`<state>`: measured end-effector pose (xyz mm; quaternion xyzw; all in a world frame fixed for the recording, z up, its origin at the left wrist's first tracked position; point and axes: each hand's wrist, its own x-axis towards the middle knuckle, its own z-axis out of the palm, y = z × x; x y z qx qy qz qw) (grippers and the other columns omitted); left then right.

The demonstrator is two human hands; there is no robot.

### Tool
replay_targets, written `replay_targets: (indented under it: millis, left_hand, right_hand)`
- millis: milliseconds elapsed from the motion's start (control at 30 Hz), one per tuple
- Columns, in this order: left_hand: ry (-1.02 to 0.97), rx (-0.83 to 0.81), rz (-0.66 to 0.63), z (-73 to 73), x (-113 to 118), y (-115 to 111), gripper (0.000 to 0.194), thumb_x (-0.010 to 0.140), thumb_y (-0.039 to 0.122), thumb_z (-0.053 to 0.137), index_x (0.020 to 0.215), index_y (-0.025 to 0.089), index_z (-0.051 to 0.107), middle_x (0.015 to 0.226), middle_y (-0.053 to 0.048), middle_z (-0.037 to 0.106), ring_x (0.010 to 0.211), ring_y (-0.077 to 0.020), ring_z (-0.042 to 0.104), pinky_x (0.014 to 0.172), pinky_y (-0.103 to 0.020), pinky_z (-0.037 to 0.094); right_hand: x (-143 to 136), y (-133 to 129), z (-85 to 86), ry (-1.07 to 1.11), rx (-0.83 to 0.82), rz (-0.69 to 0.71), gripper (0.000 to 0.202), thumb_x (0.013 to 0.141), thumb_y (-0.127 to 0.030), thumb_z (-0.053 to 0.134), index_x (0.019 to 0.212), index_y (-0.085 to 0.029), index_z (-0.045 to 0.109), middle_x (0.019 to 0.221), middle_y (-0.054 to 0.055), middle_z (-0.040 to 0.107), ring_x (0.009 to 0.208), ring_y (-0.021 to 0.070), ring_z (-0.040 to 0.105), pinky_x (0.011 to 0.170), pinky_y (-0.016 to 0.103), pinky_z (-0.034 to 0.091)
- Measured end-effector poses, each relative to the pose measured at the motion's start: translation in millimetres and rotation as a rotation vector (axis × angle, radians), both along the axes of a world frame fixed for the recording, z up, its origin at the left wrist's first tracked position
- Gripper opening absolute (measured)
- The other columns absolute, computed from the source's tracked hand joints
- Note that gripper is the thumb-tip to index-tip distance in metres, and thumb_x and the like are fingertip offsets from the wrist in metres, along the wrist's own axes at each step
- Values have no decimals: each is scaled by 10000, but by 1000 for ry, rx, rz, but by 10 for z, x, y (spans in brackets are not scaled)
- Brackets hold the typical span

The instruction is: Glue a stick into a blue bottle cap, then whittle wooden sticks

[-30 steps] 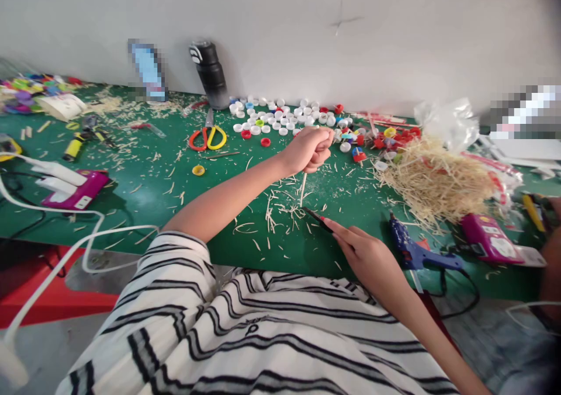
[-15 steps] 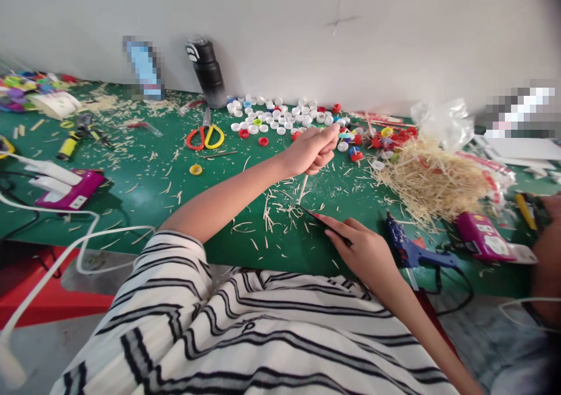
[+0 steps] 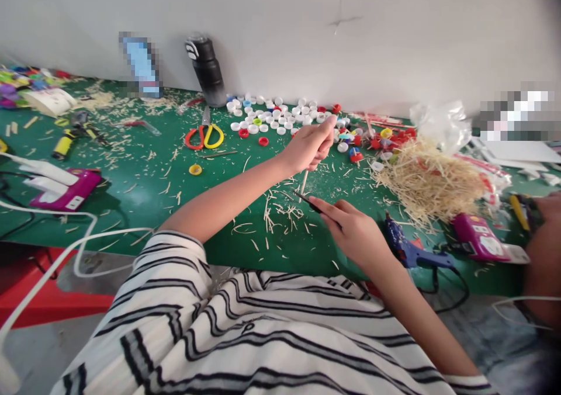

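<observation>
My left hand [image 3: 310, 145] is closed round a thin pale wooden stick [image 3: 304, 183], whose lower end points down at the green table. The upper part of the stick is hidden in the fist. My right hand [image 3: 350, 227] grips a slim dark knife [image 3: 312, 204], its blade lying across the lower part of the stick. Curled wood shavings [image 3: 276, 211] are scattered below and around the stick. Behind my left hand spreads a group of white bottle caps [image 3: 283, 117] with a few coloured ones among them.
Orange-and-yellow scissors [image 3: 204, 135] and a black bottle [image 3: 205, 70] stand out at the back. To the right are a shavings heap [image 3: 432, 182], a blue glue gun [image 3: 412, 249], a purple power strip [image 3: 475, 237] and another person's arm [image 3: 546, 255]. White cables [image 3: 94, 228] cross the left side.
My right hand has moved up and slightly forward, bringing the knife higher along the stick. My left hand stays nearly in place, still gripping the stick.
</observation>
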<state>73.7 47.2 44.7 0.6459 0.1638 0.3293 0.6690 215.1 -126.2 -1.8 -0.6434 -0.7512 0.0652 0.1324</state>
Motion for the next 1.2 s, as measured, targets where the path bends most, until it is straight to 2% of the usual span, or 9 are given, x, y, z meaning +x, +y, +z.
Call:
replay_targets:
  millis: [100,200,333,433,533,700,867,1000,1200]
  left_hand:
    - [-26,35,42,-29,18,14,564,1058,678,294,720,235,380,529,108,200,383,-29,154,409,-214,146]
    - [-66,95,85,-73,39,31,550,1061,652,333,699,240,362,523,98,214,391,-35,164,411,-222,167]
    - [-83,191,82,-121,58,61,566,1056,663,332,674,245,335,509,82,256,393,-37,164,403,-221,173]
    - [-53,252,89,-113,63,48,560,1069,640,298,665,253,301,504,83,246,391,-34,163,408,-213,176]
    - [-37,250,133,-84,71,1,530,1083,559,316,648,259,282,503,93,207,389,-30,205,432,-200,216]
    - [-48,246,197,-59,74,-40,515,1071,503,361,626,254,293,501,97,210,413,-22,291,493,-181,287]
    - [28,238,243,-64,60,4,517,1085,497,293,627,265,239,531,93,184,423,-13,248,518,-191,282]
    - [-1,233,322,-101,100,33,568,1067,597,326,616,269,221,539,79,181,452,-41,272,497,-204,276]
    - [-34,184,415,-130,145,17,654,1029,682,395,565,242,261,524,49,267,488,-72,324,488,-233,315]
  right_hand:
    - [-24,102,25,-116,-28,-24,505,1093,-292,397,1562,-391,554,978,46,673,645,139,554,543,265,330]
    - [-21,143,-53,-181,-120,-29,525,1076,-257,425,1565,-410,543,986,34,689,649,141,567,524,269,286]
    - [89,37,-176,-122,-120,-32,505,1090,-282,399,1556,-386,560,961,35,692,696,150,614,543,259,339]
    - [172,-33,-177,-90,-41,-22,484,1103,-327,375,1531,-357,599,942,44,689,696,146,618,563,258,376]
    - [164,14,-141,-104,8,-24,484,1101,-321,382,1531,-374,597,958,39,697,679,140,602,553,263,367]
    - [61,147,-195,-114,-49,-36,499,1079,-297,425,1538,-428,572,959,19,702,663,142,586,516,269,314]
    - [151,22,-286,-61,-50,-19,484,1090,-302,405,1528,-378,598,946,29,690,682,144,596,527,271,335]
    - [230,-53,-238,-38,74,-15,460,1099,-324,414,1504,-334,633,857,22,642,636,124,551,544,260,354]
    - [152,102,-69,-38,218,-37,449,1094,-307,432,1482,-344,653,839,17,637,635,104,529,538,234,338]
